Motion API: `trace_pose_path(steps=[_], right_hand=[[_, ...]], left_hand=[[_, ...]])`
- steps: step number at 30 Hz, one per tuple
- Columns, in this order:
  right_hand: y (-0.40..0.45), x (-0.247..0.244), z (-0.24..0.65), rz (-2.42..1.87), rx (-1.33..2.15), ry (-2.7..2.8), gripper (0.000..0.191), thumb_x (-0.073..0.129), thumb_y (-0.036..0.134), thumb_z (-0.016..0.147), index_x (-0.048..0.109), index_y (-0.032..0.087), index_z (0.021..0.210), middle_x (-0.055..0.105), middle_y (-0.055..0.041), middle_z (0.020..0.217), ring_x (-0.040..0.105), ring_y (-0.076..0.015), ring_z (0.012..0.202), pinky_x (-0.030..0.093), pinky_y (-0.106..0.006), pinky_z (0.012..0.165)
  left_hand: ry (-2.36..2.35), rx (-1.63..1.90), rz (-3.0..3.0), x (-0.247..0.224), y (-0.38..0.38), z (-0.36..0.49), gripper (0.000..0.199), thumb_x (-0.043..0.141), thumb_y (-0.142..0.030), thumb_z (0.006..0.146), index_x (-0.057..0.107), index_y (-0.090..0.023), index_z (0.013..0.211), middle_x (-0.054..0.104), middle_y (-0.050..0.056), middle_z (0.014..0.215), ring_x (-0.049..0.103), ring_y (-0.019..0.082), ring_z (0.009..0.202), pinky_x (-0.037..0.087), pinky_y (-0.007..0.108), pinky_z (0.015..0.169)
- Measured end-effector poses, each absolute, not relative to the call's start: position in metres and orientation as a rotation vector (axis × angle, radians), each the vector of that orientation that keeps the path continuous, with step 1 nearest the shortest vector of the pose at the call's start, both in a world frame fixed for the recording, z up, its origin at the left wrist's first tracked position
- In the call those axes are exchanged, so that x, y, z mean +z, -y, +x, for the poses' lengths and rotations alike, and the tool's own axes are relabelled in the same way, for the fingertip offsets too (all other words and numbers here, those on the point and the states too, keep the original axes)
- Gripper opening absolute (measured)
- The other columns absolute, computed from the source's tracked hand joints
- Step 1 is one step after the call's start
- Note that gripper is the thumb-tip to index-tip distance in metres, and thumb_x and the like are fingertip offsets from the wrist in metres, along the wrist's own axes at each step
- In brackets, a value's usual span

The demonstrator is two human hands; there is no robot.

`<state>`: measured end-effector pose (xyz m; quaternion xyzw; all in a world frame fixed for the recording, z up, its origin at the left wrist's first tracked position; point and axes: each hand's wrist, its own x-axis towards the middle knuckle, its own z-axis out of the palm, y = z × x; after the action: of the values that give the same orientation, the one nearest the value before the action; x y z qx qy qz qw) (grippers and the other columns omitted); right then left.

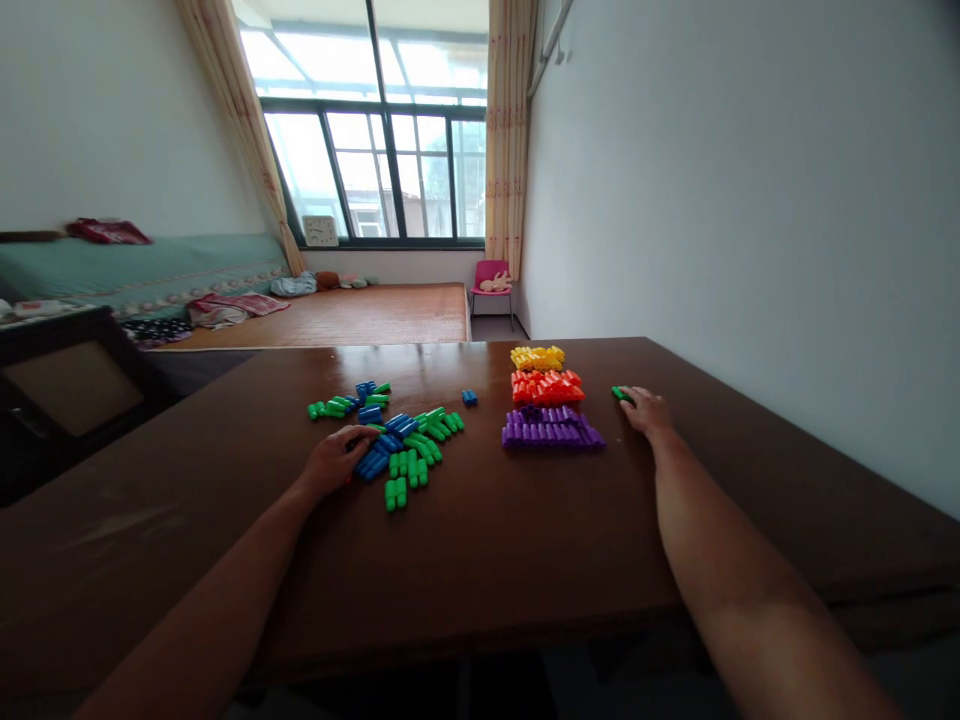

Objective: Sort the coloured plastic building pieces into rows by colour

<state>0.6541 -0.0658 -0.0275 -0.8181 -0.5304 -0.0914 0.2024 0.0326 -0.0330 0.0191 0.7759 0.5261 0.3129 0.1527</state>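
Observation:
On the brown table, my left hand (341,460) is at the near left edge of a mixed pile, its fingers closed at a green plastic piece. Blue tube-shaped pieces (373,462) and green tube-shaped pieces (424,447) make up that pile, many joined in twos or more. Farther right, my right hand (646,412) rests low over the tabletop, fingers closed around a green plastic piece (619,393). Between the hands lie sorted groups: purple pieces (551,430) nearest me, orange pieces (546,386) behind them, yellow pieces (537,357) at the back.
A lone blue piece (469,398) lies between the pile and the sorted groups. The table (480,540) runs close to the white wall on the right. Beyond it stand a bed (390,315) and a pink chair (492,270). A dark cabinet (67,390) is at left.

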Motion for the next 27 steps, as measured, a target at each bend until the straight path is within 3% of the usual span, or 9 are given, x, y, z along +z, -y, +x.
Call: trace_pose_path(steps=[3,5,8,12,16,20,23,27], right_hand=[[0.065,-0.031,0.653,-2.317,-0.251,1.439,0.046,0.043,0.04,0.091,0.056,0.028,0.134,0.047,-0.0095,0.145,0.048,-0.0324,0.124,0.039,-0.05,0.1],[0.065,-0.028,0.652,-2.236,-0.351,1.391,0.05,0.041,0.038,0.091,0.053,0.022,0.136,0.046,-0.0149,0.144,0.046,-0.0335,0.126,0.039,-0.052,0.099],[0.066,-0.009,0.64,-1.927,-0.603,1.355,0.05,0.038,0.033,0.09,0.051,0.012,0.134,0.049,-0.0205,0.139,0.045,-0.0321,0.128,0.038,-0.051,0.101],[0.078,0.034,0.571,-1.508,-0.76,1.545,0.044,0.036,0.029,0.093,0.053,0.013,0.131,0.056,-0.0185,0.131,0.048,-0.0303,0.124,0.035,-0.05,0.104],[0.088,0.054,0.445,-1.254,-0.536,2.013,0.036,0.037,0.029,0.096,0.061,0.02,0.119,0.065,-0.0096,0.119,0.055,-0.0251,0.114,0.04,-0.043,0.101],[0.072,0.048,0.341,-1.212,-0.285,2.384,0.038,0.042,0.032,0.095,0.057,0.026,0.129,0.058,-0.0049,0.134,0.051,-0.0247,0.119,0.043,-0.04,0.099],[0.045,0.042,0.305,-1.349,-0.178,2.34,0.042,0.046,0.032,0.093,0.055,0.025,0.133,0.058,-0.0071,0.135,0.051,-0.0261,0.119,0.044,-0.041,0.097],[0.017,0.036,0.298,-1.374,0.142,2.405,0.037,0.058,0.038,0.086,0.064,0.028,0.122,0.07,-0.0046,0.113,0.062,-0.0235,0.1,0.048,-0.036,0.088]], left_hand=[[-1.499,0.941,2.248,0.018,0.035,0.035,0.033,0.052,-0.044,0.08,0.073,-0.023,0.096,0.073,0.004,0.104,0.066,0.023,0.098,0.05,0.032,0.089],[-1.505,0.948,2.276,0.018,0.038,0.038,0.03,0.052,-0.039,0.082,0.073,-0.023,0.096,0.072,0.004,0.103,0.065,0.023,0.098,0.05,0.031,0.088],[-1.569,0.928,2.33,0.018,0.042,0.043,0.029,0.049,-0.032,0.086,0.072,-0.022,0.1,0.071,0.005,0.104,0.064,0.021,0.098,0.049,0.031,0.089],[-1.645,0.892,2.386,0.018,0.046,0.049,0.028,0.048,-0.027,0.089,0.071,-0.024,0.104,0.07,0.004,0.106,0.062,0.02,0.1,0.048,0.031,0.09],[-1.674,0.867,2.391,0.018,0.048,0.051,0.028,0.049,-0.027,0.089,0.071,-0.026,0.106,0.069,0.004,0.107,0.062,0.021,0.101,0.049,0.031,0.088],[-1.671,0.871,2.342,0.019,0.049,0.05,0.027,0.05,-0.027,0.089,0.072,-0.026,0.105,0.069,0.003,0.109,0.062,0.021,0.101,0.049,0.032,0.088],[-1.653,0.881,2.302,0.02,0.05,0.049,0.027,0.051,-0.025,0.088,0.073,-0.025,0.103,0.07,0.004,0.107,0.063,0.02,0.1,0.049,0.031,0.089],[-1.636,0.894,2.283,0.021,0.051,0.049,0.026,0.052,-0.024,0.087,0.073,-0.025,0.102,0.07,0.003,0.106,0.063,0.019,0.098,0.049,0.029,0.088]])
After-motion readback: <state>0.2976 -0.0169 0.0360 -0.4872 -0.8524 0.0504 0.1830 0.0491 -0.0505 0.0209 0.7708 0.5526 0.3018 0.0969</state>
